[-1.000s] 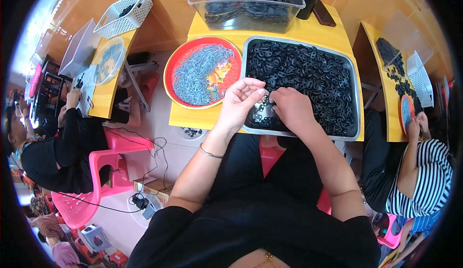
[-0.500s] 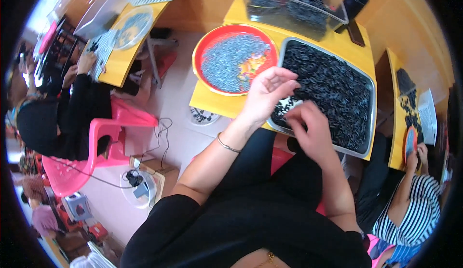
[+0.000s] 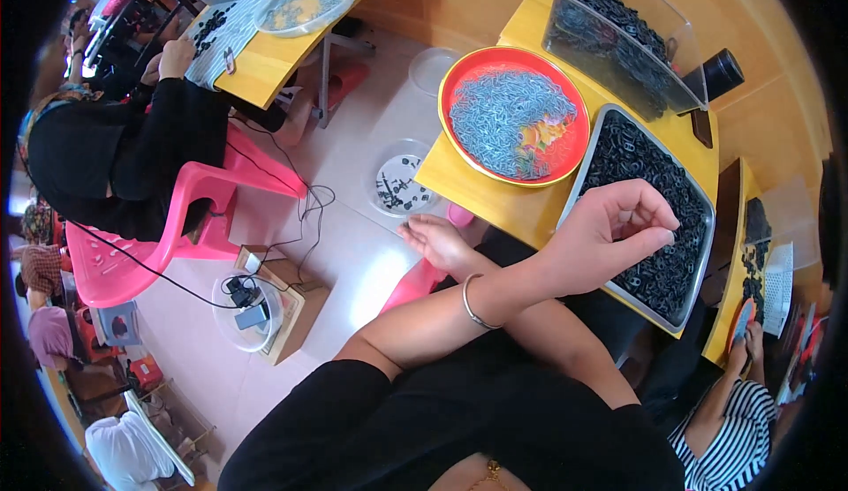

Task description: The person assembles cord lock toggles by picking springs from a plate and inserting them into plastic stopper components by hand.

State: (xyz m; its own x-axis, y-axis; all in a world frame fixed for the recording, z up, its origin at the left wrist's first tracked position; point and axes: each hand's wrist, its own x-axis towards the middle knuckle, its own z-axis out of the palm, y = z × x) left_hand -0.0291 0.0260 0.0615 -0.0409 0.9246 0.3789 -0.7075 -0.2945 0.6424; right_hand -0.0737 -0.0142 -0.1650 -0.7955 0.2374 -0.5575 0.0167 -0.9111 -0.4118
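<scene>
My left hand [image 3: 614, 235], a bangle on its wrist, is held over the near part of a metal tray [image 3: 565, 192] heaped with small black oval pieces [image 3: 649, 217]. Its fingers are curled, thumb and fingertips close together; anything between them is too small to make out. Crossing beneath my left forearm, my right arm reaches to the left. The right hand [image 3: 436, 240] has its fingers loosely spread and shows nothing in them. It is just nearer to me than a clear round tub [image 3: 375, 192] on the floor, which has scattered black bits in it.
A red round tray [image 3: 576, 113] of small silvery pins stands on the yellow table [image 3: 495, 204]. Behind are a clear bin [image 3: 618, 45] of black pieces and a black cylinder [image 3: 717, 74]. At left, a person sits on a pink chair [image 3: 177, 217]; cables [image 3: 305, 200] cross the floor.
My right hand has gone from the metal tray, under my left forearm, to beside the floor tub. The view has turned left; my left hand stays near the metal tray, fingers curled.
</scene>
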